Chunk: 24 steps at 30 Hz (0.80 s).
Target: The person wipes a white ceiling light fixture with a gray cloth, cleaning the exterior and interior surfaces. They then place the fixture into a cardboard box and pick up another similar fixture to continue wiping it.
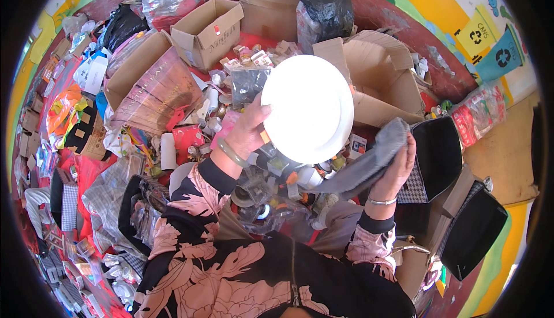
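The round white dish (pixel 309 110) is clear of the mixed heap (pixel 268 214), its left rim grasped by the left hand (pixel 249 127); the right hand (pixel 397 172) clutches a grey fuzzy cloth (pixel 388 145). Much remains loose below, short of the open cardboard box (pixel 384 109) at the heap's far edge.

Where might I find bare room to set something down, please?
Perhaps inside the open brown box right of the white disc: between its walls, the visible part looks bare. Below and left of the disc, loose clutter lies crowded.
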### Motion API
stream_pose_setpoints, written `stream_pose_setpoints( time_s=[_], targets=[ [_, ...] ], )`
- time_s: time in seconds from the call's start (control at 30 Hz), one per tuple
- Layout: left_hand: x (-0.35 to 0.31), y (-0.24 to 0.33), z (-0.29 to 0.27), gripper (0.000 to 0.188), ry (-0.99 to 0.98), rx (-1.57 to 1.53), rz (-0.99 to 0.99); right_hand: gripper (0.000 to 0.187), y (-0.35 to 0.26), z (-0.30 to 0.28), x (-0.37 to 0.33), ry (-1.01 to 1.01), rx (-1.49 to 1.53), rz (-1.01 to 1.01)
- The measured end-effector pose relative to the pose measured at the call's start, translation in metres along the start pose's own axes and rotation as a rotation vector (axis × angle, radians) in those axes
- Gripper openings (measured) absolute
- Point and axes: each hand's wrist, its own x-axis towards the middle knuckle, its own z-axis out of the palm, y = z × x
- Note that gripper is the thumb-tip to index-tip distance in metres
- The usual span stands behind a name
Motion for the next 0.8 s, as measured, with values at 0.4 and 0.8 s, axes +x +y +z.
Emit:
stream_pose_setpoints(
  time_s=[0.4,0.8],
  targets=[
    [0.001,-0.031,0.018,0.072,-0.148,0.353,-0.139,0.031,0.025,0.05,-0.014,-0.237,-0.755,-0.34],
    [-0.006,-0.023,0.01,0.044,0.054,0.125,-0.19,0.022,0.001,0.065,-0.049,-0.916,-1.028,-0.417]
  ],
)
